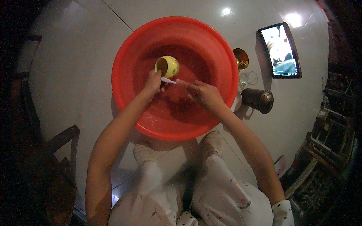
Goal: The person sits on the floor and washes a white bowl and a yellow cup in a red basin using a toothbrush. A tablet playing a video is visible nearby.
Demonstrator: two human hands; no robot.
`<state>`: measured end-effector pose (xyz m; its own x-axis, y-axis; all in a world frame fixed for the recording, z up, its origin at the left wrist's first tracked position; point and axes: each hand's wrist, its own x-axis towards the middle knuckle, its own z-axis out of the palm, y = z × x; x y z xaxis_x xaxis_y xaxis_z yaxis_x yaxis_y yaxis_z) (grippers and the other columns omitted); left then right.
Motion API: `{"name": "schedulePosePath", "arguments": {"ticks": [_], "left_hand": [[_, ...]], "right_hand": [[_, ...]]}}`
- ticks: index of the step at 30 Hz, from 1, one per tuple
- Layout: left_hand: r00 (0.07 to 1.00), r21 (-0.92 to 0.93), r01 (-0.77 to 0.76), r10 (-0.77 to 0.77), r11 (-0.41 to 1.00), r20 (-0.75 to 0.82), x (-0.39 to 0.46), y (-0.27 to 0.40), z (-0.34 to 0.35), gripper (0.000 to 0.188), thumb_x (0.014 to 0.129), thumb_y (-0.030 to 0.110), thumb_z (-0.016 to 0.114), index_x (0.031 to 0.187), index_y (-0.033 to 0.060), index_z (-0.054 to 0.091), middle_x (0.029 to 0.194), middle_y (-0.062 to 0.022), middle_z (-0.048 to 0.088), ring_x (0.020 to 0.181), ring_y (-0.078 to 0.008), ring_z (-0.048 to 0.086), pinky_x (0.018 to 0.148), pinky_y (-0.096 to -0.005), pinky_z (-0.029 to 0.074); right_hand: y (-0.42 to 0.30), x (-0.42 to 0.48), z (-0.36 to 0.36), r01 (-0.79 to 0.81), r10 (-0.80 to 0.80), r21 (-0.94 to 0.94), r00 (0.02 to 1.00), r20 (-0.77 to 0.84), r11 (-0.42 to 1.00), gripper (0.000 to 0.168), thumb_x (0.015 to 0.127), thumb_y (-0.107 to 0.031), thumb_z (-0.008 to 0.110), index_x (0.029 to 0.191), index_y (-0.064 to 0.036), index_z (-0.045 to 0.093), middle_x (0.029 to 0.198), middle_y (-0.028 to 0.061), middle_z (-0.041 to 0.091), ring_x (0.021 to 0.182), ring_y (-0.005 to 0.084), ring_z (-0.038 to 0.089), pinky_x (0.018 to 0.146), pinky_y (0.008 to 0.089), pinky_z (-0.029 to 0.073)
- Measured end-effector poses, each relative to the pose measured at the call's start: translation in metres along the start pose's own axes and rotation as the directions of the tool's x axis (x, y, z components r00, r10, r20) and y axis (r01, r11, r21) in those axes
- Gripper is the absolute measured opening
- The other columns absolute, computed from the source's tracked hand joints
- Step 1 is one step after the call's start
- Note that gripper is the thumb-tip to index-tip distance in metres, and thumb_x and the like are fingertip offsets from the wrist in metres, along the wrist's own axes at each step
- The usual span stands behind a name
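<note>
A large red plastic basin stands on the floor before me. Over its inside, my left hand grips a small rounded yellow cup by its near side, the cup's mouth tilted to the left. My right hand holds a thin white handle, probably of a toothbrush, whose far end meets my left hand near the cup. The fingers of my right hand point left along this handle. The tip of the handle and part of the cup are hidden by my left hand.
Right of the basin lie a shiny gold-coloured vessel, a clear glass vessel and a dark patterned cylindrical mug. A phone or tablet with a lit screen stands farther right. Dark wooden furniture edges the left side.
</note>
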<state>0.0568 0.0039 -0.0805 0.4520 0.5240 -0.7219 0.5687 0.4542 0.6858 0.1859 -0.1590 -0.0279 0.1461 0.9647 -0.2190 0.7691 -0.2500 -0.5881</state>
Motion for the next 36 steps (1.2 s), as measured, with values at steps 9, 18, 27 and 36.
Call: {"name": "schedulePosePath", "arguments": {"ticks": [9,18,27,36], "left_hand": [[0.997,-0.112,-0.021,0.029,0.994,0.071,-0.003,0.006,-0.002,0.031,0.092,0.026,0.030,0.090,0.0028,0.050,0.059,-0.0050,0.053,0.038,-0.0120,0.046,0.033,-0.0242,0.032],[0.993,-0.056,-0.004,0.010,0.998,0.115,0.001,0.003,0.002,0.030,0.095,0.024,0.025,0.106,0.0006,0.041,0.063,-0.0086,0.054,0.041,-0.0134,0.049,0.035,-0.0237,0.038],[0.980,0.027,-0.112,0.106,0.993,0.166,0.000,-0.004,0.004,0.029,0.092,0.016,0.030,0.113,-0.0011,0.041,0.081,-0.0144,0.058,0.041,-0.0155,0.051,0.034,-0.0252,0.042],[0.951,0.034,-0.308,0.306,0.951,0.052,0.000,-0.013,0.008,0.040,0.086,0.005,0.043,0.125,0.0064,0.034,0.105,-0.0159,0.054,0.062,-0.0213,0.061,0.044,-0.0275,0.049]], "right_hand": [[-0.007,0.001,-0.001,-0.039,0.015,-0.147,0.987,-0.161,0.988,0.056,0.080,-0.014,0.056,0.130,-0.034,0.041,0.075,0.0060,0.052,0.060,0.0241,0.057,0.051,0.0374,0.050],[-0.008,0.002,-0.006,-0.155,0.131,-0.111,0.971,-0.198,0.982,0.054,0.082,-0.013,0.054,0.130,-0.033,0.041,0.076,0.0075,0.050,0.063,0.0260,0.056,0.053,0.0393,0.048],[0.008,0.009,0.000,-0.172,0.190,0.093,0.951,-0.245,0.981,0.050,0.084,-0.007,0.049,0.130,-0.025,0.043,0.078,0.0121,0.051,0.070,0.0295,0.054,0.065,0.0398,0.046],[0.024,0.013,0.019,-0.142,0.173,0.136,0.950,-0.261,0.981,0.044,0.086,-0.008,0.047,0.130,-0.011,0.043,0.101,0.0175,0.057,0.086,0.0301,0.057,0.077,0.0368,0.046]]}}
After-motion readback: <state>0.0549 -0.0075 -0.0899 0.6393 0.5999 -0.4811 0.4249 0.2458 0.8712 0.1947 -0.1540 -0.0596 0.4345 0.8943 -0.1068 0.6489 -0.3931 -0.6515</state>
